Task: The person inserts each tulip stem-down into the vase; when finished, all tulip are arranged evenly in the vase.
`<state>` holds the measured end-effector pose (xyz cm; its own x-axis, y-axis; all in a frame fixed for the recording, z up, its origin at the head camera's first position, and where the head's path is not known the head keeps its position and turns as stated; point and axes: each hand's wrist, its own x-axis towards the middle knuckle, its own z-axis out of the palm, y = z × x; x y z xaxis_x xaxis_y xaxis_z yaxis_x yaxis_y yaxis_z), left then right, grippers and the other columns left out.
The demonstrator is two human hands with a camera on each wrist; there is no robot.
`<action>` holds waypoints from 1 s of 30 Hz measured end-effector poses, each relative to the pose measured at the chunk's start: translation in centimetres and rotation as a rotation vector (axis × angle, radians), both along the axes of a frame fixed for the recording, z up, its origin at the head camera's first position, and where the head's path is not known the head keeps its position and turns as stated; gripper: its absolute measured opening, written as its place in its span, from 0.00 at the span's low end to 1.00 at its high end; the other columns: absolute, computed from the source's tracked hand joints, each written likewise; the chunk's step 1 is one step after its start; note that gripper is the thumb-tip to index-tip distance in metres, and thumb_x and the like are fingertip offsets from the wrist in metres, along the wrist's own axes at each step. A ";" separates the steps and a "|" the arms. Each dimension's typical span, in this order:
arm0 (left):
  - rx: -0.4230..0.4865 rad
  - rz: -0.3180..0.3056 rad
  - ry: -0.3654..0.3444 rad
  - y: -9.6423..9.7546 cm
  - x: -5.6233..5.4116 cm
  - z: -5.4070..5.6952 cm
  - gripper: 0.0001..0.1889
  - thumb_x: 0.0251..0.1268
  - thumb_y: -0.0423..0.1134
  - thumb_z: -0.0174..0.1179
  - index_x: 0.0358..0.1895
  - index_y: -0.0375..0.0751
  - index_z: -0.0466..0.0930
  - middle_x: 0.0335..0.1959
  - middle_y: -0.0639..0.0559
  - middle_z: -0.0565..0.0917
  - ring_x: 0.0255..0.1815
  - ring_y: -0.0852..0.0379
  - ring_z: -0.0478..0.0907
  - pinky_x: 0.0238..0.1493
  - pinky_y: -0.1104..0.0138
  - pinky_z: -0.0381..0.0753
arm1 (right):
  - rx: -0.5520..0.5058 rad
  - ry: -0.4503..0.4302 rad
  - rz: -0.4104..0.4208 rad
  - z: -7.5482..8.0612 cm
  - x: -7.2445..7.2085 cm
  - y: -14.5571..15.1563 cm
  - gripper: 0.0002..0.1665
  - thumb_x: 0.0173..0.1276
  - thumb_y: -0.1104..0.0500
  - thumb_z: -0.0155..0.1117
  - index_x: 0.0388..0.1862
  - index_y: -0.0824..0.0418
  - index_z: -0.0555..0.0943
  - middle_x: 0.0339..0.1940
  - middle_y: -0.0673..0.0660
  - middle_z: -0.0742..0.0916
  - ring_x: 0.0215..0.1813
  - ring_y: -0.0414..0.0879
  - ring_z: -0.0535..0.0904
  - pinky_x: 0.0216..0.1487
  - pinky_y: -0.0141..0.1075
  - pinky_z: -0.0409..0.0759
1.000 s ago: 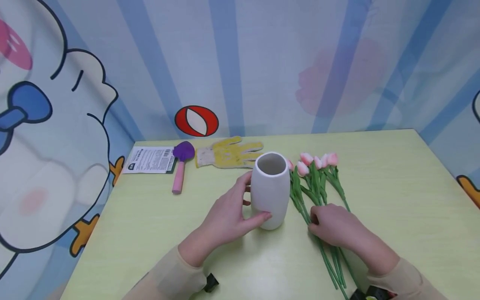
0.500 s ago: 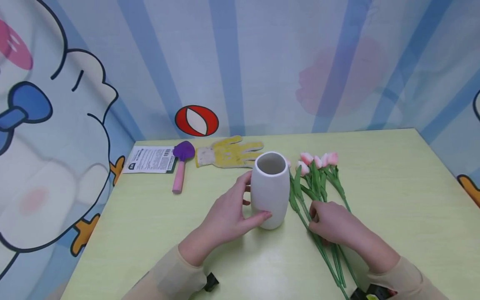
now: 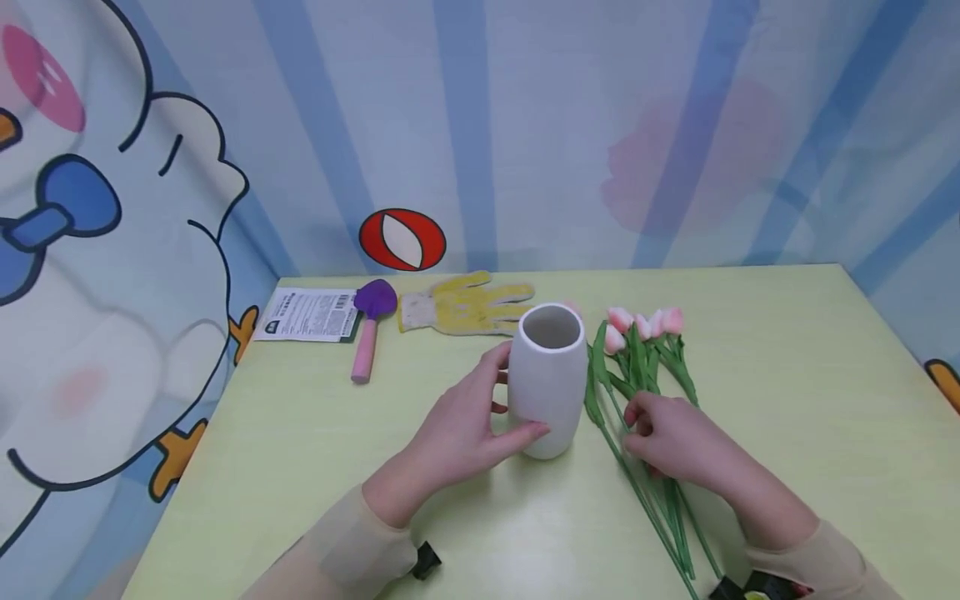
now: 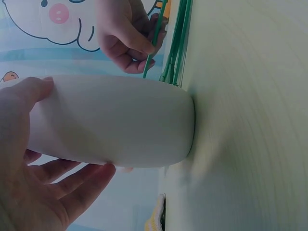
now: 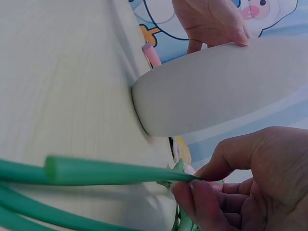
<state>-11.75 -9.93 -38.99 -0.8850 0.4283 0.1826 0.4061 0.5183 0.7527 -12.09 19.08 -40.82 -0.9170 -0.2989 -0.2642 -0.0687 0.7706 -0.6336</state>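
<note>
A white vase stands upright on the table, its opening facing up. My left hand holds it from the left side, thumb across the front and fingers behind. To the right of the vase lies a bunch of pink artificial tulips with green leaves and long stems. Over their stems, my right hand pinches one tulip stem between thumb and fingers. In the right wrist view this stem's cut end is raised above the other stems. The vase partly hides one tulip's bloom.
At the back lie a yellow work glove, a small trowel with purple blade and pink handle, and a printed packet. A patterned curtain hangs behind the table's back edge.
My right hand has risen slightly, and the pinched stem has shifted a little away from the bunch. The left hand keeps its hold on the vase. The head view has turned slightly left.
</note>
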 end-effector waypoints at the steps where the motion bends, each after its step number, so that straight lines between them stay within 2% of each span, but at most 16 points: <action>1: -0.006 -0.001 0.000 0.0 0.0 0.0 0.48 0.61 0.54 0.74 0.80 0.57 0.53 0.70 0.59 0.73 0.65 0.58 0.77 0.52 0.60 0.89 | -0.007 0.005 0.002 0.0 0.0 0.1 0.14 0.64 0.63 0.60 0.48 0.66 0.76 0.29 0.54 0.82 0.20 0.44 0.79 0.27 0.39 0.80; 7: -0.019 -0.007 -0.007 0.2 -0.1 0.1 0.48 0.62 0.56 0.73 0.80 0.58 0.53 0.69 0.59 0.74 0.64 0.58 0.77 0.54 0.60 0.88 | -0.037 0.005 -0.006 0.2 -0.2 0.4 0.16 0.63 0.63 0.61 0.49 0.67 0.75 0.28 0.55 0.81 0.21 0.45 0.79 0.27 0.39 0.81; 13: -0.025 -0.009 -0.002 0.2 -0.2 -0.1 0.49 0.62 0.58 0.72 0.81 0.58 0.52 0.69 0.59 0.74 0.64 0.59 0.77 0.54 0.61 0.88 | -0.084 -0.034 -0.008 0.4 -0.2 0.6 0.15 0.63 0.64 0.61 0.49 0.66 0.75 0.28 0.55 0.81 0.22 0.46 0.80 0.27 0.39 0.83; 30: -0.009 0.013 -0.007 0.0 -0.1 -0.1 0.49 0.60 0.56 0.74 0.80 0.58 0.54 0.68 0.58 0.75 0.63 0.58 0.78 0.52 0.57 0.88 | -0.215 -0.062 -0.042 0.8 -0.4 0.4 0.15 0.66 0.66 0.62 0.51 0.69 0.75 0.29 0.57 0.82 0.26 0.49 0.82 0.30 0.40 0.86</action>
<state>-11.82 -9.96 -39.05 -0.8918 0.4184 0.1722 0.3938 0.5303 0.7508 -12.45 19.51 -40.07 -0.9139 -0.3160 -0.2550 0.0053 0.6187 -0.7856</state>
